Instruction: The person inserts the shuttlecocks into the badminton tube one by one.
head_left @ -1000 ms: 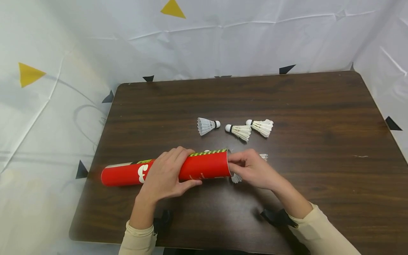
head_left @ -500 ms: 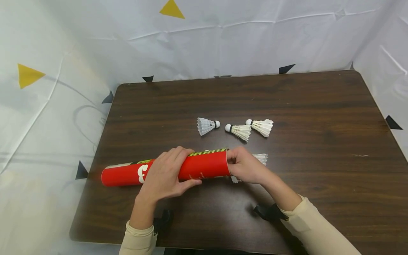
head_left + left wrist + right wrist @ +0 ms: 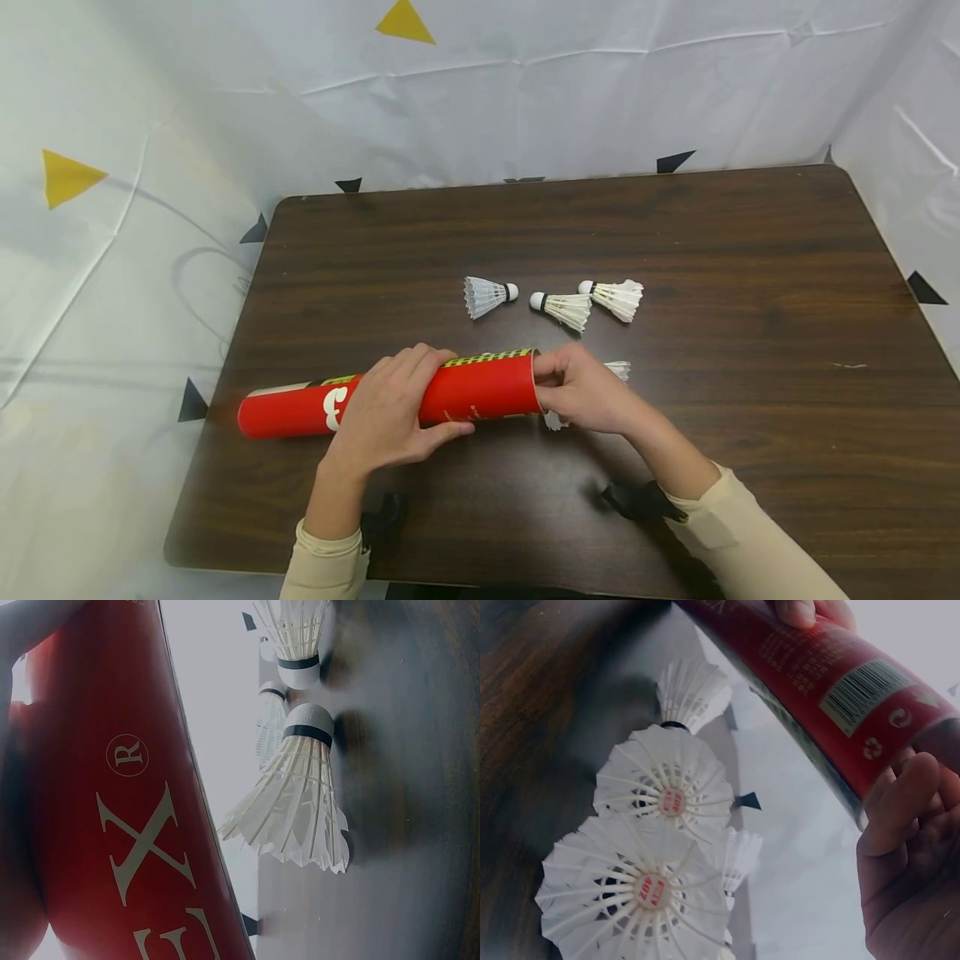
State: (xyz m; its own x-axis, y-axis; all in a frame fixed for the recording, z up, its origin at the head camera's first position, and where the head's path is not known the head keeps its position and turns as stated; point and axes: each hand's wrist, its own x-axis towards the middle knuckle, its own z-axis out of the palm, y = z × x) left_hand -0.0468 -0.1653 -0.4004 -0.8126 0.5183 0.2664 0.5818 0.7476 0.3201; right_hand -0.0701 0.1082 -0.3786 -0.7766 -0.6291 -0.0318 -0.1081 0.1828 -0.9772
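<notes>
In the head view, a red shuttlecock tube (image 3: 487, 389) lies sideways above the dark table. My left hand (image 3: 397, 408) grips it round the middle from above, thumb along the near side. At the tube's right end, my right hand (image 3: 588, 396) has its thumb and foremost fingers inside the mouth; whatever they may hold is hidden. The right wrist view shows the outer fingers (image 3: 911, 795) of this hand bent at the tube's rim. Just below the mouth, feathers of a shuttlecock (image 3: 555, 421) show. Another shuttlecock (image 3: 620, 369) is partly covered by the right hand.
Beyond the tube lie a white shuttlecock (image 3: 486, 297) and two cream ones, one in the middle (image 3: 566, 312) and one at right (image 3: 617, 300), close together. White sheeting (image 3: 585, 100) walls the table's back and sides.
My right hand has moved left, its fingers going deeper into the tube's mouth, then eased back very slightly. The left hand and tube have stayed in place.
</notes>
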